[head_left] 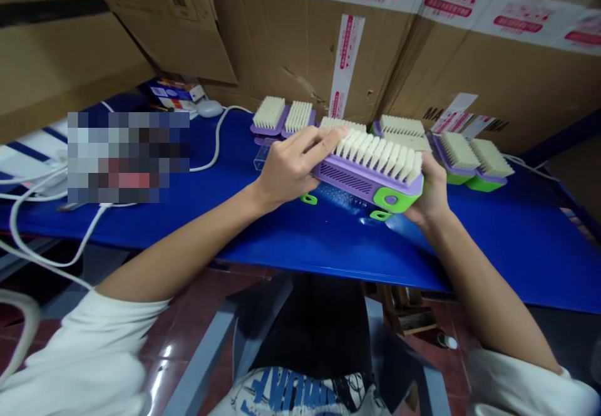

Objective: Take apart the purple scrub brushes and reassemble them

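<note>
A purple and green brush with rows of cream bristles facing up is held tilted above the blue table. My left hand is closed around its left end, fingers lying over the edge of the bristles. Round the right end wraps my right hand, its fingers mostly hidden behind the brush. Two small green pieces, a left one and a right one, show below the brush. A clear plastic piece lies beside my left hand.
Several similar bristled blocks line the back of the blue table, against large cardboard boxes. To the right stand more blocks. White cables run across the left side, near a white mouse.
</note>
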A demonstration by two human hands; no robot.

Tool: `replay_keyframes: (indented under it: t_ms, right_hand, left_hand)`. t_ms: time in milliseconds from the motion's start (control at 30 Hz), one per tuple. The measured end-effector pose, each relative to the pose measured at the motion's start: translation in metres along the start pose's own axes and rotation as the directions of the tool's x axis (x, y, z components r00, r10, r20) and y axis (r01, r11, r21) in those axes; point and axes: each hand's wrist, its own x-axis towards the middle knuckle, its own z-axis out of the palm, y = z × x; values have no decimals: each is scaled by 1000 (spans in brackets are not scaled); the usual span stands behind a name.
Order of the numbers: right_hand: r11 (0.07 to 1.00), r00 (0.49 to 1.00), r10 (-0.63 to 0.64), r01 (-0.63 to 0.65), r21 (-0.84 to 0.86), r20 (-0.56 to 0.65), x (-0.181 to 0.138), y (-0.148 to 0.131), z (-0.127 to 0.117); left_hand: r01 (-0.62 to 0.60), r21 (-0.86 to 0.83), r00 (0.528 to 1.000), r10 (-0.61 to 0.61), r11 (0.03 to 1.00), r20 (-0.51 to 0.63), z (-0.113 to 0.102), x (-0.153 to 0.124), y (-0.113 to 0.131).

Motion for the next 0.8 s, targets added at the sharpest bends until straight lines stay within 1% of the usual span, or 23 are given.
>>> replay_keyframes:
  t_ms: [67, 100, 200, 300, 400, 500, 667, 800]
  right_hand:
    - [999, 999, 49, -49, 21, -8, -1, -5, -2]
    - [998, 999, 54, -53, 20, -3, -2, -7, -3]
    - [999, 1000, -21, 22, -43, 20, -5, -9, -2]
    - [990, 997, -80, 78, -119, -12, -9, -10, 4]
    - [988, 995, -96, 92, -127, -34, -10, -12, 8]
    - [983, 993, -119, 118, -140, 1, -9, -11, 6]
    - [971, 987, -160, 160, -177, 15, -6, -8, 2]
    - [964, 986, -162, 166, -207, 34, -8, -11, 3]
  left_hand:
    - [44, 6, 999, -44, 999, 3, -1, -2, -7]
    - [68, 14, 998, -68, 998, 1, -1, -3, -11]
    - [102, 53, 995, -101, 993, -13, -1, -5, -19]
    - [83, 70, 996, -81, 994, -29, -1, -4, -24]
    - [71, 55, 997, -71, 996, -7, -1, -3, -28]
    - [94, 54, 995, -95, 994, 25, -1, -3, -28]
    - [65, 161, 998, -66, 985, 1, -1, -2, -24]
    - [50, 138, 999, -50, 989, 1, -3, -1, -25]
